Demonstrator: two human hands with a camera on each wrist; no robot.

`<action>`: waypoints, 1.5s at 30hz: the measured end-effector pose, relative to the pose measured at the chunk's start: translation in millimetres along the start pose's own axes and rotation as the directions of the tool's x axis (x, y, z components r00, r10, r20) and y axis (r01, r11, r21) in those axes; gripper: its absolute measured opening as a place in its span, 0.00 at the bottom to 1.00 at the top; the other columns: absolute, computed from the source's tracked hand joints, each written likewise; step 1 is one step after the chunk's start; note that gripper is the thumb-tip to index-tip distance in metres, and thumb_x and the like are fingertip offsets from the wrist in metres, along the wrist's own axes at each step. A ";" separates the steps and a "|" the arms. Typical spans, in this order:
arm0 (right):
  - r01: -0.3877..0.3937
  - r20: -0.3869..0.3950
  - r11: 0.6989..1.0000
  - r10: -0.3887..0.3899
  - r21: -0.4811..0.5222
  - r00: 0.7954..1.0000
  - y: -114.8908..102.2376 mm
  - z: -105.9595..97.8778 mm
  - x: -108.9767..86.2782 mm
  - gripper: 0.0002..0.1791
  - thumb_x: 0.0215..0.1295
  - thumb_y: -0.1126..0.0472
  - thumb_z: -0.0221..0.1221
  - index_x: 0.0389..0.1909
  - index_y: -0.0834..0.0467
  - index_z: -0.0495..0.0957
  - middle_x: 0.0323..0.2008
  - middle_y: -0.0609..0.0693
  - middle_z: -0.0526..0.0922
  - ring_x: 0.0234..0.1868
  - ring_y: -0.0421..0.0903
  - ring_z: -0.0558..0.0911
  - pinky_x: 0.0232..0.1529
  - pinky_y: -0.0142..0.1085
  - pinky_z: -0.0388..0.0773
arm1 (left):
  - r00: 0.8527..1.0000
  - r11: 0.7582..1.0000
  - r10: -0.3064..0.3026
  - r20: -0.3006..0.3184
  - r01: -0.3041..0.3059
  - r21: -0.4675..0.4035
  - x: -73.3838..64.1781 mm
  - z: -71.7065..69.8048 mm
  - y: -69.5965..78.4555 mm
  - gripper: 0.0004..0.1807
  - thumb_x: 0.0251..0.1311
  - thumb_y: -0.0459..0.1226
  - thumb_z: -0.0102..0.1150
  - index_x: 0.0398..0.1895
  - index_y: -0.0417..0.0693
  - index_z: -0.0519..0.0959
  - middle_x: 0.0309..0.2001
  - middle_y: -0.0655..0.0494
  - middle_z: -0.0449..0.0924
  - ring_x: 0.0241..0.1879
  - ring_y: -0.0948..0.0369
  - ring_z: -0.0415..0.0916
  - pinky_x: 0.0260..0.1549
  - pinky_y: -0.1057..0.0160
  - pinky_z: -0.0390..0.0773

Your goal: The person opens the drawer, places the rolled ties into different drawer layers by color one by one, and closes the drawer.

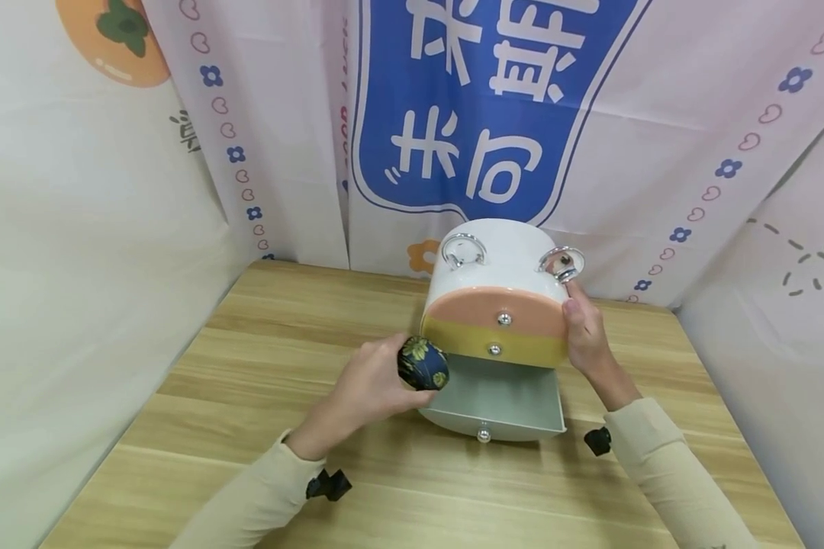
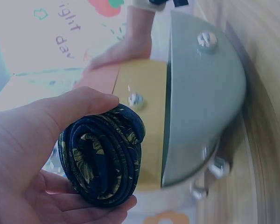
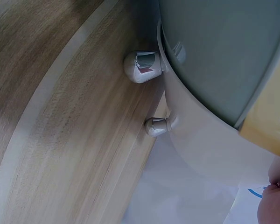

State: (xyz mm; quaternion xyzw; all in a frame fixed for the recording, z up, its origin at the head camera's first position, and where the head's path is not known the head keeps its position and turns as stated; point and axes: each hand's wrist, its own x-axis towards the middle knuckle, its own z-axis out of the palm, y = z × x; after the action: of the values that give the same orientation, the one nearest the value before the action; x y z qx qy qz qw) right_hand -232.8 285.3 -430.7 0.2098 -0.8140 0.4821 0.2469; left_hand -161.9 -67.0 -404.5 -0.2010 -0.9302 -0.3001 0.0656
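Note:
A navy rolled-up necktie (image 2: pixel 102 156) with a yellow flower pattern sits between the thumb and fingers of my left hand (image 1: pixel 374 381). In the head view it overlaps the left rear corner of a pulled-out pale green drawer (image 1: pixel 490 423). That drawer is the lowest of a small rounded drawer box (image 1: pixel 497 248), white on top, with an orange drawer (image 1: pixel 467 305) and a yellow drawer (image 1: pixel 460 339) pushed in above it. My right hand (image 1: pixel 590 339) grips the box's right side, thumb at its front edge. The right wrist view catches only a bit of that hand's fingers (image 3: pixel 275 205).
Two silver rings stand on the box top, and silver feet (image 3: pixel 143 66) hold it above the wooden table (image 1: pixel 247 396). A printed cloth (image 1: pixel 302 152) hangs right behind the box. Black wrist mounts (image 1: pixel 329 484) stick out from both sleeves.

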 end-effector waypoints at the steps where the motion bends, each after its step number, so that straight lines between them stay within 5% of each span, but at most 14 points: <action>1: -0.001 -0.001 1.000 0.001 -0.003 1.000 0.4 0.0 0.5 0.27 0.74 0.60 0.33 0.69 0.62 0.62 0.39 0.54 0.74 0.34 0.36 0.74 0.41 0.23 0.72 | 1.000 1.000 0.011 0.005 -0.011 0.003 1.5 2.8 3.6 0.39 0.32 0.57 0.77 0.51 0.49 0.76 0.37 0.57 0.84 0.35 0.62 0.81 0.34 0.65 0.80; 15: -0.001 0.010 1.000 0.001 0.007 1.000 -2.3 -0.2 0.9 0.26 0.75 0.56 0.33 0.70 0.56 0.62 0.37 0.48 0.73 0.33 0.38 0.74 0.37 0.25 0.73 | 0.990 0.993 0.112 0.081 -0.113 0.014 16.8 42.5 36.3 0.39 0.35 0.58 0.75 0.50 0.49 0.74 0.38 0.60 0.80 0.34 0.62 0.78 0.31 0.69 0.77; 30: -0.005 0.022 1.000 0.005 -0.010 1.000 1.0 -1.3 0.9 0.26 0.74 0.60 0.33 0.70 0.62 0.61 0.36 0.50 0.73 0.32 0.36 0.74 0.37 0.25 0.72 | 0.982 0.995 0.085 0.170 -0.091 0.028 25.5 74.1 36.4 0.42 0.38 0.61 0.73 0.53 0.46 0.73 0.38 0.58 0.80 0.31 0.64 0.78 0.29 0.68 0.76; 38: 0.007 0.019 1.000 -0.007 0.001 1.000 -0.2 1.6 0.2 0.27 0.75 0.58 0.32 0.71 0.59 0.60 0.43 0.60 0.75 0.41 0.36 0.74 0.50 0.22 0.69 | 0.978 0.993 0.089 0.189 -0.101 0.053 32.4 89.2 30.2 0.41 0.38 0.62 0.72 0.50 0.46 0.74 0.36 0.57 0.81 0.31 0.63 0.78 0.28 0.66 0.77; 41: -0.002 0.013 1.000 0.002 0.002 1.000 -1.4 2.2 -0.1 0.27 0.75 0.58 0.32 0.72 0.59 0.59 0.48 0.64 0.75 0.45 0.35 0.73 0.55 0.20 0.67 | 0.975 0.994 0.078 0.208 -0.091 0.057 35.1 93.0 29.6 0.44 0.38 0.62 0.73 0.55 0.45 0.72 0.38 0.56 0.81 0.33 0.61 0.79 0.30 0.65 0.77; 45: -0.001 0.001 1.000 0.001 -0.007 1.000 -1.4 2.3 0.2 0.27 0.74 0.60 0.32 0.71 0.63 0.60 0.43 0.64 0.75 0.40 0.34 0.73 0.52 0.20 0.68 | 0.970 0.996 0.070 0.232 -0.082 0.040 39.2 97.1 30.0 0.49 0.38 0.61 0.74 0.62 0.45 0.68 0.45 0.54 0.80 0.41 0.58 0.81 0.37 0.61 0.80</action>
State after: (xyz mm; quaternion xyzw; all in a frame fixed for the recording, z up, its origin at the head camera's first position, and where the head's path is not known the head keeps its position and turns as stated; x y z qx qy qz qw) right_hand -232.6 282.6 -430.6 0.2085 -0.8160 0.4791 0.2472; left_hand -185.3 25.0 -457.9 -0.2683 -0.9302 -0.2492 -0.0265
